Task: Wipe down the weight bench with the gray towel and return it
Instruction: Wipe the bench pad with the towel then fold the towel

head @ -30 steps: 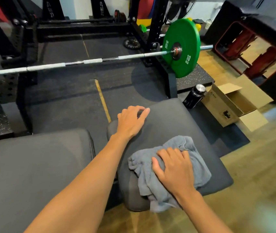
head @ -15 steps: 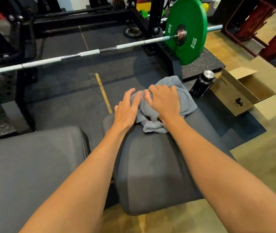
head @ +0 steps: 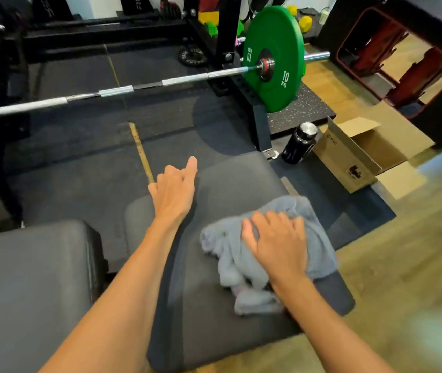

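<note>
Nearest, we see the right hand (head: 277, 244), fingers spread flat, pressing the gray towel (head: 244, 261) onto the weight bench (head: 225, 189) pad's right side. The left hand (head: 173, 193) rests open on its far-left edge. Farther, a green plate (head: 275, 57) reads "10 KG".

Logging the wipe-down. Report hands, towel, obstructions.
Right hand flat on gray towel, seat pad. Left hand braces pad edge. Nothing blocking.
</note>
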A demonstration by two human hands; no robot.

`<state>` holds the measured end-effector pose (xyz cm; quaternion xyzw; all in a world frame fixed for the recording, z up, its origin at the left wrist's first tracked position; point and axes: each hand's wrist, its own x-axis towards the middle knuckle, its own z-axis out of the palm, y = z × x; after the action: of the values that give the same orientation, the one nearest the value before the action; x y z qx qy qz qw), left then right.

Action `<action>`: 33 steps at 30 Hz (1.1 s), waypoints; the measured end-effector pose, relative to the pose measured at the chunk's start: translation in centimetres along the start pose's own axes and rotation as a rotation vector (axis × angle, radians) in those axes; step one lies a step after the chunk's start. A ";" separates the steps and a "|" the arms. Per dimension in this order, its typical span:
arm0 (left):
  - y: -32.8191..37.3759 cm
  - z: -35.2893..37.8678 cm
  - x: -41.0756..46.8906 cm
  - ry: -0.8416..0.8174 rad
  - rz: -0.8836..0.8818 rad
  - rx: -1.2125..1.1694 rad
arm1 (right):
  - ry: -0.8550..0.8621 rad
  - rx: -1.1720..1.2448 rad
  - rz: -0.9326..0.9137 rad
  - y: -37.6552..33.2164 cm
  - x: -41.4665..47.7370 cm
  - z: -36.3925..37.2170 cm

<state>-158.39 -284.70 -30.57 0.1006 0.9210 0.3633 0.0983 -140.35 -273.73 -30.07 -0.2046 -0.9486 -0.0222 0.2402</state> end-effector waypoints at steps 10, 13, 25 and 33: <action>0.1 0.2 -0.8 -0.006 0.104 0.178 | -0.116 0.014 0.075 -2.0 12.4 4.7; 0.4 0.1 -1.0 0.012 0.078 0.157 | -0.142 0.051 0.076 -0.5 6.3 1.2; 3.5 5.5 -0.1 0.041 0.265 0.264 | -0.211 0.040 0.166 5.1 4.1 0.6; 3.9 5.2 -0.2 0.068 0.307 0.309 | -0.268 0.380 0.297 5.7 15.2 7.9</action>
<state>-156.45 -278.56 -31.60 0.2413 0.9424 0.2318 -0.0059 -153.82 -261.68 -30.32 -0.2936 -0.9188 0.2188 0.1473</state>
